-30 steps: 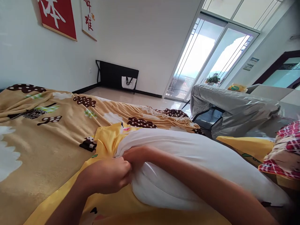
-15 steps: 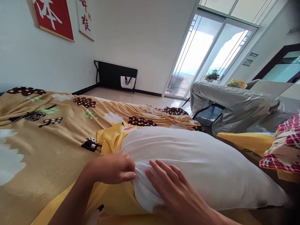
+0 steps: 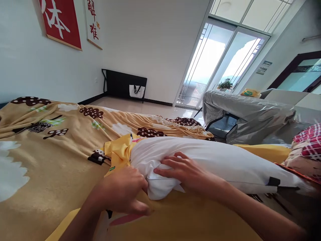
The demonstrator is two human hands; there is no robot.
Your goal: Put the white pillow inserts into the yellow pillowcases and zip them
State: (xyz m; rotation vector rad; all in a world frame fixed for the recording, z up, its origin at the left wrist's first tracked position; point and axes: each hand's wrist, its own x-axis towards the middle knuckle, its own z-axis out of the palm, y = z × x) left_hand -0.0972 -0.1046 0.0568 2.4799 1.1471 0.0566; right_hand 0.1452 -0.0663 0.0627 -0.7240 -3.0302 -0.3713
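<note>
A white pillow (image 3: 225,164) lies across a yellow cartoon-print pillowcase (image 3: 120,152) on a bed. My right hand (image 3: 185,172) presses down on the pillow's left end, its fingers curled into the bunched white fabric. Just left of it, my left hand (image 3: 122,192) is closed on the pillowcase's edge, where the pillow's corner meets the yellow cloth. The pillow's left end looks tucked into the yellow cloth, and the rest of it lies bare on top.
A tan blanket (image 3: 50,150) with brown and white patterns covers the bed to the left. A red plaid cloth (image 3: 306,150) lies at the right edge. Behind it stands furniture under a grey cover (image 3: 250,113). A black table (image 3: 122,82) leans on the far wall beside glass sliding doors (image 3: 213,63).
My right hand went from lying flat on the pillow to gripping its left end. The pillow is squashed flatter, and my left hand has shifted slightly down along the pillowcase edge.
</note>
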